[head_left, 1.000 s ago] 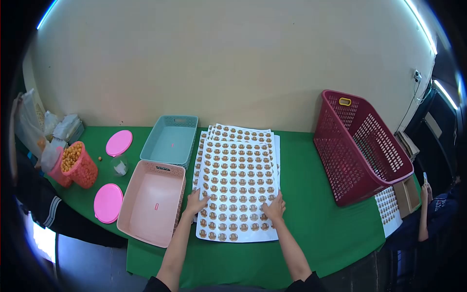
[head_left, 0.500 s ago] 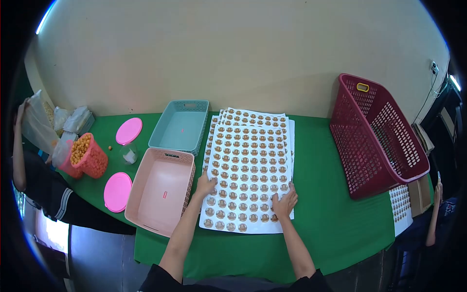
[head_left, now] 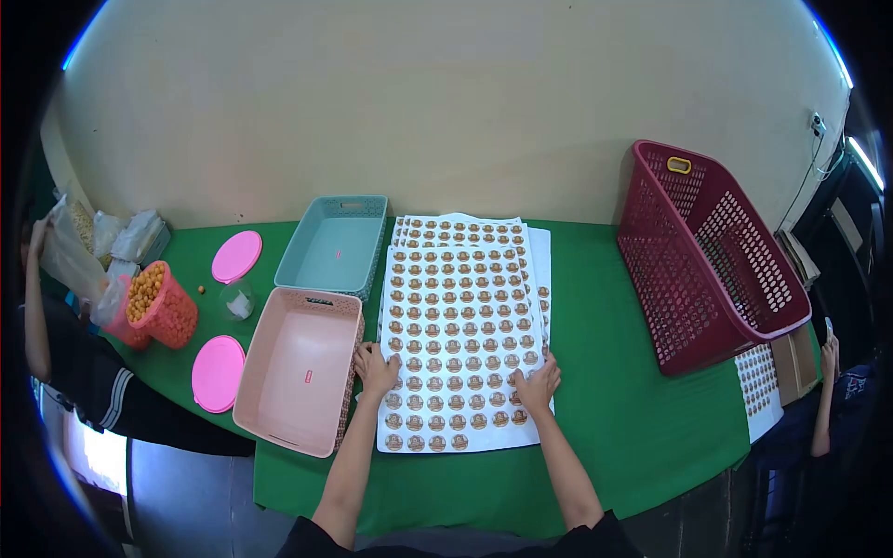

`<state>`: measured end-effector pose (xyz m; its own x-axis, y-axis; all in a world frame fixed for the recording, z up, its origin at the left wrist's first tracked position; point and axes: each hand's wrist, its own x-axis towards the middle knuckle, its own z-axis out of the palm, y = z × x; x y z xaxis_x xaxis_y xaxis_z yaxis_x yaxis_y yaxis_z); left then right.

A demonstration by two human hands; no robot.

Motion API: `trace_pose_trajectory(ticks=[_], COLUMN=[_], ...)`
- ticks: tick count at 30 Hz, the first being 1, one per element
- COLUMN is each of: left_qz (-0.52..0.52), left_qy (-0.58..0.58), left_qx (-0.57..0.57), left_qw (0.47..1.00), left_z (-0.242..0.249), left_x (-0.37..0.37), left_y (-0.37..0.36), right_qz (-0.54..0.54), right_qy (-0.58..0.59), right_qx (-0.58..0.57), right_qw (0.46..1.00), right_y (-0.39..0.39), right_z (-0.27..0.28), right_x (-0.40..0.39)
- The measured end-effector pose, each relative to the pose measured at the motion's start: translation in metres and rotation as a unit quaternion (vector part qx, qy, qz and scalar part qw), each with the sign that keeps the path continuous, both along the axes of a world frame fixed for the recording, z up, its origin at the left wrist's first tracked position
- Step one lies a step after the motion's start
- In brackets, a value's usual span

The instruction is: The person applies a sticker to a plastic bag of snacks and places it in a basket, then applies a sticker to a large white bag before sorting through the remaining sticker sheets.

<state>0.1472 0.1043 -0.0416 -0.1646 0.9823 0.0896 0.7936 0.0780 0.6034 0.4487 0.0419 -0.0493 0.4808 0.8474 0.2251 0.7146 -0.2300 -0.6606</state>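
A stack of white sheets (head_left: 453, 321) printed with rows of round brown labels lies on the table in front of me. The top sheet covers most of the others, whose edges stick out at the back and right. My left hand (head_left: 377, 370) grips the stack's left edge, thumb on top and fingers at the side, close to the pink basket (head_left: 302, 358). At the right edge, my right hand (head_left: 537, 382) has its thumb on the top sheet and its fingers along the side. The fingertips under the edges are partly hidden.
A teal basket (head_left: 337, 244) stands behind the pink one. To the right is a tall maroon crate (head_left: 665, 279). Pink lids (head_left: 219, 374), a clear cup (head_left: 237, 302) and a tub of brown balls (head_left: 172, 312) sit at left. People stand at both sides.
The top sheet has turned slightly, its far end shifting left, and now lies straighter. My left hand has slid outward to the left edge. My right hand stays at the right edge.
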Motion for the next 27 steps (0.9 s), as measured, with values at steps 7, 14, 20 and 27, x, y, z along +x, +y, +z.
trace_pose_trajectory(ticks=[7,14,20,27], left_qz=[-0.005,0.003,0.018,-0.025], left_qy=[-0.133,-0.254,-0.174,-0.235], left_qx=[-0.040,-0.078,-0.080,-0.066], left_qw=[0.990,0.964,0.981,0.969], left_z=[-0.002,-0.015,0.009,-0.001], left_x=[-0.011,-0.016,-0.007,-0.020], left_y=[0.005,0.014,-0.013,-0.108], right_qz=[-0.118,-0.013,-0.033,-0.033], right_qy=[0.062,0.150,0.103,0.132], right_qx=[-0.159,-0.146,-0.158,-0.134], right_qw=[0.978,0.978,0.981,0.982], right_y=[0.009,0.007,-0.011,-0.102], right_z=[0.032,0.036,0.037,0.047], right_x=[0.000,0.024,0.014,0.008])
